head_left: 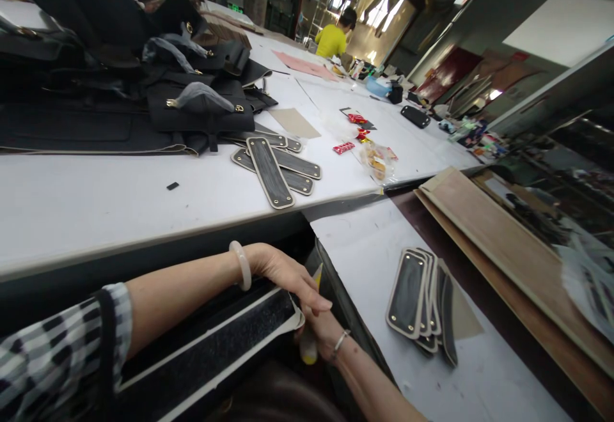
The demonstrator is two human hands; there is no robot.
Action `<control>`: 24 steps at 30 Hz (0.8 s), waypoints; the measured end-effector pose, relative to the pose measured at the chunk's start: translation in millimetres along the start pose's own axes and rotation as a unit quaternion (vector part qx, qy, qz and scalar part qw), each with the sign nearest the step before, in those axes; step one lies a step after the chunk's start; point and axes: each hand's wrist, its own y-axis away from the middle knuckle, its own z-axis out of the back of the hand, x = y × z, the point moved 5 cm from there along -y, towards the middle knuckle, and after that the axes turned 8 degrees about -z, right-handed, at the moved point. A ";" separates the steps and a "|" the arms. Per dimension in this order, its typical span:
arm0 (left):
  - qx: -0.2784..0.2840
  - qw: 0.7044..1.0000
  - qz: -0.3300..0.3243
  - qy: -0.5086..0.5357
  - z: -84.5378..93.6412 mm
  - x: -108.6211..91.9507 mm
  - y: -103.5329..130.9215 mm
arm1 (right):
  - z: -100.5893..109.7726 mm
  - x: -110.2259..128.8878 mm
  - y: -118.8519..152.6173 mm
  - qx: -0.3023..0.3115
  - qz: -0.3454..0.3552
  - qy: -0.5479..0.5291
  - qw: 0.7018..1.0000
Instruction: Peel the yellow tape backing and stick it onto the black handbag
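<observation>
Pinching the long black strip's (211, 351) far-right end, left hand (288, 275) fingers closed on it; strip runs near-left. Right hand (321, 329), just beneath, grips a yellow tool (308, 345).

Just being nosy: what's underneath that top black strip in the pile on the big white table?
Under the top strip lie more black, cream-edged strips, fanned out on the white table. Their ends show; their middles are covered, and so the count is unclear.

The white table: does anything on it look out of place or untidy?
Yes. Red candy wrappers and a clear snack bag lie scattered on the white table among work pieces. The black padded strips lie crossed in a loose pile, and a small black scrap sits alone. Nothing looks spilled or damaged.
</observation>
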 end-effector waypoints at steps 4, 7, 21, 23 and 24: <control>0.039 0.997 0.000 0.066 -2.7 8.7 -3.7 | 67.2 -24.3 30.6 -0.032 -0.022 -0.002 0.999; 0.049 0.995 0.009 0.089 -2.9 13.2 -5.3 | 101.4 -15.5 67.9 0.025 -0.026 0.007 0.999; -0.080 0.995 0.037 0.038 3.0 11.5 8.7 | 20.3 41.7 84.0 0.156 -0.043 0.084 0.983; -0.099 0.995 0.024 0.004 4.8 12.7 11.0 | 22.5 43.9 84.4 0.149 -0.045 0.101 0.983; -0.102 0.995 0.017 -0.003 4.9 13.4 11.7 | 23.4 45.1 85.1 0.147 -0.047 0.108 0.982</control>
